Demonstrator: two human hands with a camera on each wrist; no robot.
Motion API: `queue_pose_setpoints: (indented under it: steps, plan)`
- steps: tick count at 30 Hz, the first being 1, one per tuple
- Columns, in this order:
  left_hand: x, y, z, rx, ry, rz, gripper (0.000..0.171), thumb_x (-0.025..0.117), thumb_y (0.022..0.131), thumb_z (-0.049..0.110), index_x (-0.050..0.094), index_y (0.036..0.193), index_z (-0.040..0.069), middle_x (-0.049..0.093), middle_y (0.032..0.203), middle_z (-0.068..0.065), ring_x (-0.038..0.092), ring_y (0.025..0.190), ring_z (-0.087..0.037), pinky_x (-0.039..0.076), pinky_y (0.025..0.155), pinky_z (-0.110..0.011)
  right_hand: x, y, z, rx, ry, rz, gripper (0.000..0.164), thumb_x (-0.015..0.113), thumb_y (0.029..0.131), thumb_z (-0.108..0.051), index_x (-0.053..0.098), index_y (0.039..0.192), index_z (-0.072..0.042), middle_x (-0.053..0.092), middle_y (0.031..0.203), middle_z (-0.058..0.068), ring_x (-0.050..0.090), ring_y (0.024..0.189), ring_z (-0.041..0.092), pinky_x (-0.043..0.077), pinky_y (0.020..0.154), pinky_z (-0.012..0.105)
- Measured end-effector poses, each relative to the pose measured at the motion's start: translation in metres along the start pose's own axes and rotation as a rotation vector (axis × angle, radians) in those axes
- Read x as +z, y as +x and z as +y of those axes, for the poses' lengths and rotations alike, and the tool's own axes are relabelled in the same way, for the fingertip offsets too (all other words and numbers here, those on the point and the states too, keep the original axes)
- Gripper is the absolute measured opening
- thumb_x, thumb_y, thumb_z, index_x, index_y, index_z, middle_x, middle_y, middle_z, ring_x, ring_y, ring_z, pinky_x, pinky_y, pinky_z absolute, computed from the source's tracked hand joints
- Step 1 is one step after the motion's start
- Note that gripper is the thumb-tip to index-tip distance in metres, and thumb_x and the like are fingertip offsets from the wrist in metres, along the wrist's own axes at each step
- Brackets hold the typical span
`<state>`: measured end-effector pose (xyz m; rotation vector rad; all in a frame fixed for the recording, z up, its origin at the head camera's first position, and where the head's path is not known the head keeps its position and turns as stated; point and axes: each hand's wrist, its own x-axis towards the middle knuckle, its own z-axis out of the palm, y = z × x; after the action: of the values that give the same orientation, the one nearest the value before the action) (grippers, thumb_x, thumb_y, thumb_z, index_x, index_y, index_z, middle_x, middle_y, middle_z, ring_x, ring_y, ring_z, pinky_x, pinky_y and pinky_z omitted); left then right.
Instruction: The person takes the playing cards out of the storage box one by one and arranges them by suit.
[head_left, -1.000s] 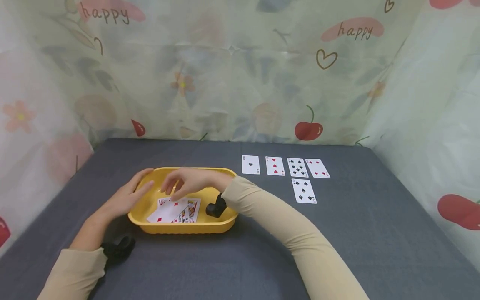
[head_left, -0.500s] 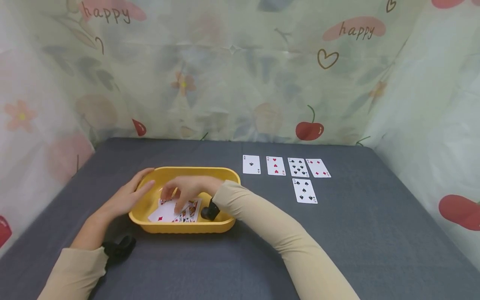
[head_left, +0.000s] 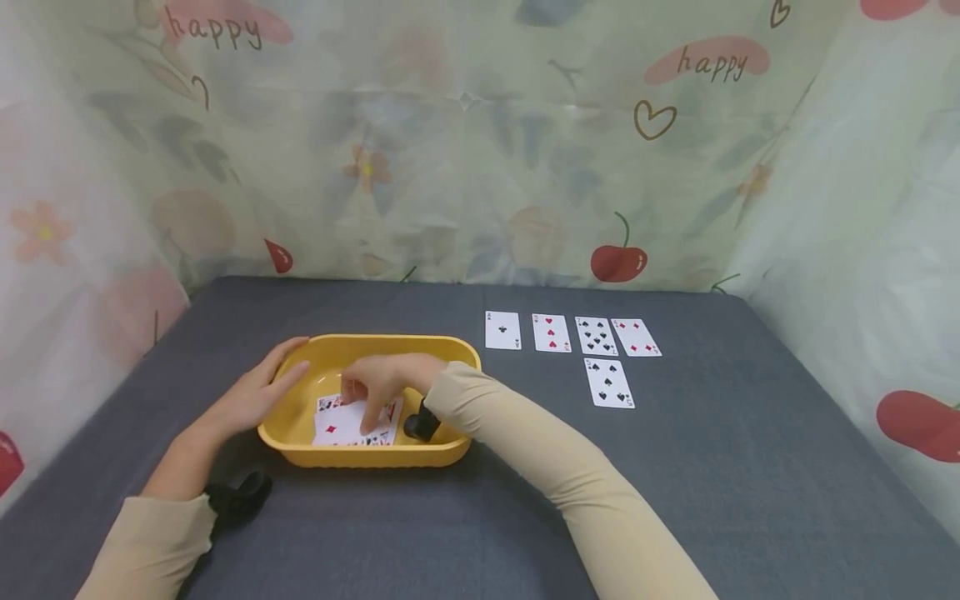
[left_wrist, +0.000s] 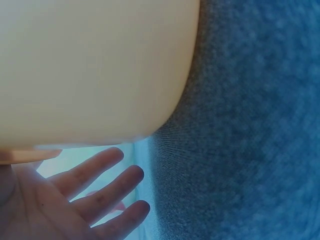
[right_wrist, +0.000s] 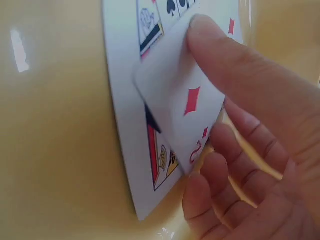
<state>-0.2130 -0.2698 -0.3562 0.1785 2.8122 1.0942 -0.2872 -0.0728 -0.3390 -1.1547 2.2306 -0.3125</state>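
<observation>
My right hand (head_left: pixel 384 385) reaches into the yellow plastic tray (head_left: pixel 390 338) and pinches a two of diamonds (head_left: pixel 343 423). In the right wrist view, the thumb presses on the face of the two of diamonds (right_wrist: pixel 172 87) while the curled fingers meet its opposite edge, and the card bows slightly. Beneath it lie face cards (right_wrist: pixel 129 150), partly covered. My left hand (head_left: pixel 251 396) is at the tray's left end, its thumb over the rim. The left wrist view shows the left hand's (left_wrist: pixel 65 200) fingers extended and spread beside the tray's outer wall (left_wrist: pixel 90 75).
Face up at the back right of the dark tabletop (head_left: pixel 720 467) lie an ace of clubs (head_left: pixel 502 332), a three of hearts (head_left: pixel 551 333), a spade card (head_left: pixel 596 336) and a diamond card (head_left: pixel 636 337). Another spade card (head_left: pixel 609 383) lies in front. A patterned curtain (head_left: pixel 465 167) hangs behind.
My right hand has lowered into the tray and now pinches the two of diamonds, which has slid slightly to the right over the other cards. My left hand stays put.
</observation>
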Motion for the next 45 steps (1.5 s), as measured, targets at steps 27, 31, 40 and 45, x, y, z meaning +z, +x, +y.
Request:
queue_pose_setpoints:
  steps: [27, 31, 40, 45]
  plan:
    - [0.001, 0.0, 0.002, -0.023, 0.007, 0.005, 0.069, 0.032, 0.098, 0.051, 0.013, 0.149, 0.008, 0.018, 0.151, -0.027, 0.024, 0.134, -0.048, 0.021, 0.105, -0.065, -0.033, -0.054, 0.013, -0.102, 0.137, 0.228, 0.025, 0.061, 0.089, -0.01, 0.055, 0.113, -0.009, 0.063, 0.113, 0.009, 0.06, 0.104, 0.017, 0.049, 0.086, 0.02]
    - [0.001, 0.0, 0.004, -0.032, 0.024, 0.005, 0.07, 0.031, 0.098, 0.052, 0.013, 0.149, 0.008, 0.018, 0.151, -0.028, 0.024, 0.134, -0.049, 0.023, 0.105, -0.065, -0.034, -0.068, 0.018, -0.101, 0.182, 0.251, 0.03, 0.06, 0.09, -0.008, 0.053, 0.119, -0.01, 0.063, 0.113, 0.009, 0.062, 0.101, 0.018, 0.05, 0.083, 0.02]
    - [0.0, -0.001, 0.005, -0.018, 0.026, 0.0, 0.068, 0.031, 0.099, 0.05, 0.012, 0.149, 0.008, 0.018, 0.151, -0.028, 0.022, 0.135, -0.05, 0.023, 0.104, -0.066, -0.035, -0.099, 0.039, -0.103, 0.296, 0.325, 0.04, 0.057, 0.09, -0.004, 0.045, 0.128, -0.01, 0.063, 0.112, 0.011, 0.066, 0.09, 0.017, 0.053, 0.079, 0.023]
    - [0.001, -0.001, 0.006, -0.02, 0.026, 0.001, 0.068, 0.031, 0.099, 0.049, 0.012, 0.149, 0.008, 0.018, 0.151, -0.028, 0.023, 0.135, -0.05, 0.024, 0.103, -0.065, -0.035, -0.117, 0.053, -0.066, 0.35, 0.395, 0.043, 0.057, 0.09, -0.004, 0.044, 0.13, -0.013, 0.061, 0.115, 0.013, 0.066, 0.091, 0.02, 0.054, 0.078, 0.026]
